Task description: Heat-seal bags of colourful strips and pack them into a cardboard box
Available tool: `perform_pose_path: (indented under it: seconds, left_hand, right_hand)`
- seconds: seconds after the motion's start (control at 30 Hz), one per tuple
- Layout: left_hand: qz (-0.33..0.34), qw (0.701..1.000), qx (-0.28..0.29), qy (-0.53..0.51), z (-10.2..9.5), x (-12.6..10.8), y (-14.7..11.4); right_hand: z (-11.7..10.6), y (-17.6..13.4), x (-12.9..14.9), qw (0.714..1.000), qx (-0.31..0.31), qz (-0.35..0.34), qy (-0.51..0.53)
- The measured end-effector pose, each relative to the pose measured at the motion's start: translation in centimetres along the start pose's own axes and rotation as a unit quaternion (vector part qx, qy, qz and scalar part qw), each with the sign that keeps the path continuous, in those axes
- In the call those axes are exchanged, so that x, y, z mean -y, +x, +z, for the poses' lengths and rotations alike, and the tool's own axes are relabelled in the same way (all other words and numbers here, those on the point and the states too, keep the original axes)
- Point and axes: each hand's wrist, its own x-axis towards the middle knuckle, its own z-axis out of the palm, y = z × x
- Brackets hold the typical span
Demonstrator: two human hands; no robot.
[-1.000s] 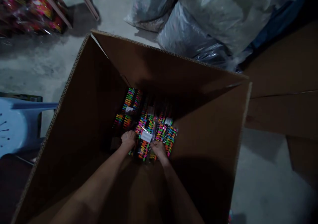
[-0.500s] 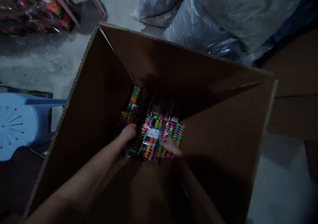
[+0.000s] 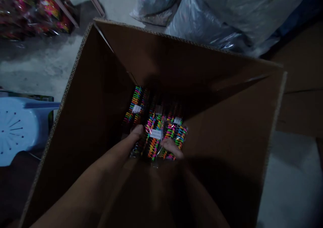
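In the head view we look down into a deep cardboard box [image 3: 227, 127], and we take the middle packet [image 3: 152, 147], clear-wrapped and filled with bright bits, as our landmark. It lies on the pile low in the box, its white label [image 3: 156, 134] facing up and its long axis running roughly near to far, away from us.

It sits between our two hands: the left hand [image 3: 137, 132] is just off its left edge, while the right hand [image 3: 171, 147] lies over the right packet [image 3: 180, 135], fingertips at the middle packet's right edge. We judge the right to be slightly nearer. The fingers of both curl downward, but we cannot tell whether either grips wrapping or merely rests on it.

Beyond the middle packet and to its left lies another labelled packet [image 3: 137, 98]; outside the box, a blue stool [image 3: 17, 130] stands farther left and grey sacks [image 3: 202, 22] lie past the far wall.

Much is hard to make out. Our left fingers are mostly hidden behind the thumb, the left hand covers whatever lies beneath it, the packets behind the middle one sink into shadow, and our forearms run out of frame.
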Motion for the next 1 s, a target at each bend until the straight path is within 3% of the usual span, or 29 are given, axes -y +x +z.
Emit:
perform_pose_path:
  seconds: [0.07,0.13,0.23,0.3,0.37,0.47,0.6,0.77,1.0]
  left_hand:
    - [0.005,1.0,-0.018,0.001,0.7,0.2,-0.6]
    - [0.025,0.997,-0.075,0.001,1.3,0.2,-1.6]
    - [0.146,0.976,-0.158,0.046,2.9,0.7,-2.8]
    - [0.24,0.953,-0.171,0.07,4.8,1.4,-2.8]
    - [0.28,0.94,-0.187,0.055,6.7,2.1,-2.2]
    - [0.285,0.931,-0.228,0.026,8.8,2.8,-1.1]
    - [0.273,0.93,-0.246,0.022,9.9,2.5,-0.4]
    - [0.268,0.927,-0.263,0.015,10.6,2.3,0.0]
    - [0.253,0.935,-0.247,-0.026,12.4,2.7,0.8]
  right_hand:
    - [0.5,0.1,-0.4,1.0,-0.006,0.004,0.004]
    - [0.5,0.0,-0.6,1.0,-0.009,0.005,0.01]
    - [0.5,-0.4,-0.9,1.0,-0.019,0.008,0.019]
    - [0.6,-0.8,-1.2,0.999,-0.034,0.012,0.022]
    - [0.5,-1.5,-1.2,0.998,-0.056,0.018,0.024]
    - [-0.4,-2.8,-0.4,0.995,-0.073,0.043,0.055]
    - [-2.7,-3.9,2.1,0.986,-0.033,0.124,0.11]
    - [-3.6,-2.5,3.2,0.973,0.011,0.224,-0.061]
    - [-2.4,0.2,1.1,0.943,0.038,0.24,-0.228]
